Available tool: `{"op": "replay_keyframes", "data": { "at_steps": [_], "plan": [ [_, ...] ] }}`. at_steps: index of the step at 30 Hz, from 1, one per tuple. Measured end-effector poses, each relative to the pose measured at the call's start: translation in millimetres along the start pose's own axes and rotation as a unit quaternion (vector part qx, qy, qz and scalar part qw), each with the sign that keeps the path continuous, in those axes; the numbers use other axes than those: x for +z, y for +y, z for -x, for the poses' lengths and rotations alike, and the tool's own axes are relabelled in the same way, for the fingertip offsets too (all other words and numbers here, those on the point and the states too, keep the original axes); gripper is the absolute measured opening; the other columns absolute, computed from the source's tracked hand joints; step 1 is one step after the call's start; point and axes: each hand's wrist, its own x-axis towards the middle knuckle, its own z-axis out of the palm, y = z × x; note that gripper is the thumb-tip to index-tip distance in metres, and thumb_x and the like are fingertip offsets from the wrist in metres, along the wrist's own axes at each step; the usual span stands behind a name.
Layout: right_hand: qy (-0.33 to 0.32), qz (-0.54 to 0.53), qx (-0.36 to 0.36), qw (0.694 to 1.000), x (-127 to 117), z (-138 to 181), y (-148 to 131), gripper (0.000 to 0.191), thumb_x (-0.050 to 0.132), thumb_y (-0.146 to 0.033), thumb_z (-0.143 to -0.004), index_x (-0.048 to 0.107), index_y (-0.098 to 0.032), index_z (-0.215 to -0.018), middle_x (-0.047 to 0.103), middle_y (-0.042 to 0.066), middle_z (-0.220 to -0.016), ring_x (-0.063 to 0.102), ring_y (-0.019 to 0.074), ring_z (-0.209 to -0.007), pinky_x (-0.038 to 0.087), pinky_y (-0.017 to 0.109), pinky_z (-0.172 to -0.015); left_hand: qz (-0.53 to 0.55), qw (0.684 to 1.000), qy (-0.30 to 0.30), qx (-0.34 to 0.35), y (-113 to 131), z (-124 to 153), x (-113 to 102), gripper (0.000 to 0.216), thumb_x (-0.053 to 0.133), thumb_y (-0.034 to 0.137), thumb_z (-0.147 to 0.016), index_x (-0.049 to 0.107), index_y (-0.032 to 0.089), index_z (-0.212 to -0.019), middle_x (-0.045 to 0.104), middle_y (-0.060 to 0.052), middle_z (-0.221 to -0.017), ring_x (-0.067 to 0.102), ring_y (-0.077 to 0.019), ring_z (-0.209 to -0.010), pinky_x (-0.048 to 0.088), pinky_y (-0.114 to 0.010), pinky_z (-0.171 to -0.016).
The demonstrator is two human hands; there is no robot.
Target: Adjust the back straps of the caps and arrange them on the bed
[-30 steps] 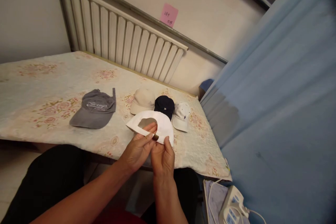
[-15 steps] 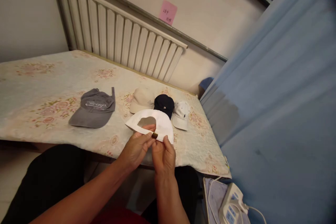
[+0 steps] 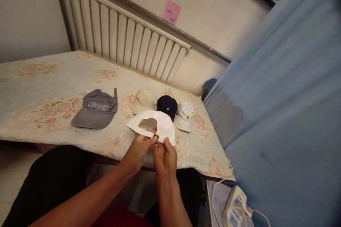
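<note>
A white baseball cap (image 3: 165, 125) is held up in front of me, its back opening and strap facing me. My left hand (image 3: 138, 150) pinches the strap beside a brass-coloured buckle (image 3: 156, 136). With thumb on the outside, my right hand (image 3: 165, 156) grips the cap's lower edge right of the buckle; its other fingertips are partly hidden. Beyond it on the bed lie a beige cap (image 3: 145, 101), a black cap (image 3: 166, 105) and another white cap (image 3: 183, 116) in a row. Farther left rests a grey cap (image 3: 97, 110) with white lettering, its strap end sticking up.
The bed (image 3: 87, 72) has a floral cover. A radiator (image 3: 119, 35) stands behind it against the wall. To the right hangs a blue curtain (image 3: 279, 113). A white power strip (image 3: 236, 205) with cables sits on a small stand at the lower right.
My left fingers have shifted slightly at the buckle, and fewer fingers show through the cap's back opening. The other caps have stayed in place.
</note>
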Motion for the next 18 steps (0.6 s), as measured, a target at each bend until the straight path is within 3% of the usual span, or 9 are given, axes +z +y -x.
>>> {"op": "replay_keyframes", "data": {
  "at_steps": [5, 13, 18],
  "plan": [
    [-0.005, 0.021, 0.006, 1.0, 1.5, 0.8, 0.7, 0.045, 0.057, -0.021, -0.082, 0.053, -0.014, -0.126, 0.067, 0.012, -0.115, 0.065, 0.0185, -0.091, 0.05, 0.028, -0.068, -0.003, 1.0, -0.007, -0.001, 1.8, 1.9, -0.5, 0.024, 0.077, 0.03, -0.066, 0.065, 0.012, -0.076, 0.066, -0.001, -0.069, 0.058, -0.0104, -0.064, 0.046, -0.022, -0.066],
    [-0.043, 0.02, -0.019, 0.999, 0.3, 3.9, 0.3, 0.054, 0.056, -0.012, -0.073, 0.053, -0.015, -0.127, 0.068, 0.011, -0.115, 0.065, 0.0196, -0.092, 0.048, 0.036, -0.084, 0.023, 1.0, 0.0, -0.008, 8.5, 3.7, 1.2, 0.026, 0.078, 0.03, -0.063, 0.063, 0.013, -0.074, 0.062, 0.002, -0.063, 0.055, -0.0083, -0.058, 0.044, -0.019, -0.059],
    [-0.042, 0.031, -0.017, 0.999, -0.1, 3.9, 2.0, 0.059, 0.057, -0.011, -0.071, 0.051, -0.015, -0.129, 0.067, 0.012, -0.116, 0.064, 0.0197, -0.09, 0.049, 0.035, -0.08, 0.03, 1.0, -0.007, -0.004, 7.4, 2.8, -0.2, 0.023, 0.076, 0.029, -0.067, 0.062, 0.014, -0.075, 0.061, 0.002, -0.063, 0.054, -0.0075, -0.057, 0.043, -0.019, -0.059]
  ]
}}
